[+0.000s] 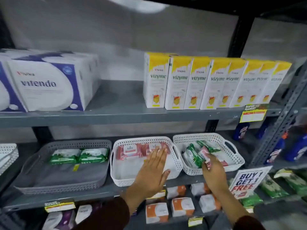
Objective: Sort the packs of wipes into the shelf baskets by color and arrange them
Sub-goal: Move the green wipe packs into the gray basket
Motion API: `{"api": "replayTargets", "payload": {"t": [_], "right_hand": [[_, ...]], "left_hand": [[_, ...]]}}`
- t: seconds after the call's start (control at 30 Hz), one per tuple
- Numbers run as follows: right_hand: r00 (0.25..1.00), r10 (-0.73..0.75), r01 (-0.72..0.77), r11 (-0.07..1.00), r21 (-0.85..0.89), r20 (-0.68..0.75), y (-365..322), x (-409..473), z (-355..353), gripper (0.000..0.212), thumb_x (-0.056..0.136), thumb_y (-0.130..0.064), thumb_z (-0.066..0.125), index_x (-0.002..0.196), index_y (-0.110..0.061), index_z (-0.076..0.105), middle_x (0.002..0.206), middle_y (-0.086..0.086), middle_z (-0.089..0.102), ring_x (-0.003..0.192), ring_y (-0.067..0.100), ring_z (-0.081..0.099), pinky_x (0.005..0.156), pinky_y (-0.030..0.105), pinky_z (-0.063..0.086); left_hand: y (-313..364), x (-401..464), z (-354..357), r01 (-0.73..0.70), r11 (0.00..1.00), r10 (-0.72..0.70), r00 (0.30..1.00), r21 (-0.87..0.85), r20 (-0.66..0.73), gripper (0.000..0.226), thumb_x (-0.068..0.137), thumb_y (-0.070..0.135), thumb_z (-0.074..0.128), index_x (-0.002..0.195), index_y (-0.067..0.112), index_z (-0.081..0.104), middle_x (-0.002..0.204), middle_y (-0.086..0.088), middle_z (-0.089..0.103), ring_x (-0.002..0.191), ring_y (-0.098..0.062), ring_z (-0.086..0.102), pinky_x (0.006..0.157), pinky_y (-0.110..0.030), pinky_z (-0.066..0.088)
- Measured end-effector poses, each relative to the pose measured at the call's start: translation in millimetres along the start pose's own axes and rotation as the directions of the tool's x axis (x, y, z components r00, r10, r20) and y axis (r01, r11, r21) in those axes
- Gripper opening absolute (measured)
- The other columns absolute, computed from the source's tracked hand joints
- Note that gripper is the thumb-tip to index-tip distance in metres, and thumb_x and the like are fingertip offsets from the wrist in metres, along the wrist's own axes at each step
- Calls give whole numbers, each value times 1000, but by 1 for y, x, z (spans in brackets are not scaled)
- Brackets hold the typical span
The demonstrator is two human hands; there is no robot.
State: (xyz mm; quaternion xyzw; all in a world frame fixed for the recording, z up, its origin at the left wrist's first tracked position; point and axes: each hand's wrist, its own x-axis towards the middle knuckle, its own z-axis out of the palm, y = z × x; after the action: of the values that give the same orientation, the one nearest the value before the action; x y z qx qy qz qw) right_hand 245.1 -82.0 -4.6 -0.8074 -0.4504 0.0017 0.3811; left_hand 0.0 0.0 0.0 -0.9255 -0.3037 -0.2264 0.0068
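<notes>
Red pack (204,156) pinched in the right hand (213,170), lifted over the mixed right basket (235,161) where green packs (193,156) lie jumbled. Left hand (153,170) flat, fingers together, pressing the red row (132,151) against the back wall of the middle basket (177,165), likely clearing front room for this one. Greens (78,156) sit sorted in the grey basket (63,185).
</notes>
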Motion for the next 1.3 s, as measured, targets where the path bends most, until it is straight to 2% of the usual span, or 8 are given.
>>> {"api": "replayTargets", "payload": {"t": [0.1,0.33,0.53,0.73,0.97,1.07,1.17,1.3], "right_hand": [[988,115,-122,991,55,106,10,26,9,49,89,-2,61,136,-7,53,90,13,68,52,11,56,48,15,38],[905,272,-220,958,-186,326,34,81,43,44,91,-26,62,130,-9,50,120,16,66,105,34,65,82,38,51],[855,397,-296,902,-314,334,30,98,62,41,79,-54,69,84,-14,59,83,5,69,77,24,66,65,29,54],[783,447,-417,893,-170,433,23,113,68,31,81,-19,76,105,-3,63,87,8,67,66,14,63,40,17,38],[841,410,-383,912,-147,353,15,112,59,25,80,-28,77,98,-11,69,77,-5,59,58,8,54,41,18,31],[892,409,-424,905,42,190,17,108,52,23,81,-26,77,99,-14,71,92,-10,62,70,15,56,46,17,28],[883,460,-463,822,332,93,15,105,48,26,75,-24,82,97,-19,69,104,-4,71,80,19,66,53,27,49],[898,410,-423,711,561,158,-15,97,57,35,71,-13,85,103,-11,70,97,0,71,87,21,70,79,42,60]], "left_hand": [[11,11,32,14,1000,-14,1000,20,28,64,102,44,24,153,9,5,160,-6,1,149,-21,-5,118,-32,-6],[26,23,99,107,990,-127,963,97,238,62,100,49,21,151,14,20,158,-3,21,146,-24,20,121,-42,13],[32,27,109,161,978,-193,942,135,274,59,98,46,27,150,17,23,158,-3,28,146,-26,21,115,-42,8],[34,27,107,160,978,-193,935,133,298,60,99,43,22,151,14,19,160,-4,23,148,-27,15,119,-48,19],[25,19,104,107,986,-142,939,129,312,60,100,42,24,152,13,20,160,-5,23,149,-26,12,120,-45,17],[12,5,98,116,984,-153,942,136,299,62,100,47,16,153,14,18,161,-3,21,149,-23,8,122,-42,11],[-9,-14,86,122,983,-156,950,136,272,63,99,48,12,152,15,20,160,-1,22,149,-21,10,118,-39,8],[-49,-50,64,198,970,-227,947,142,228,63,100,48,26,152,13,23,159,-3,24,149,-21,9,118,-39,10]]}}
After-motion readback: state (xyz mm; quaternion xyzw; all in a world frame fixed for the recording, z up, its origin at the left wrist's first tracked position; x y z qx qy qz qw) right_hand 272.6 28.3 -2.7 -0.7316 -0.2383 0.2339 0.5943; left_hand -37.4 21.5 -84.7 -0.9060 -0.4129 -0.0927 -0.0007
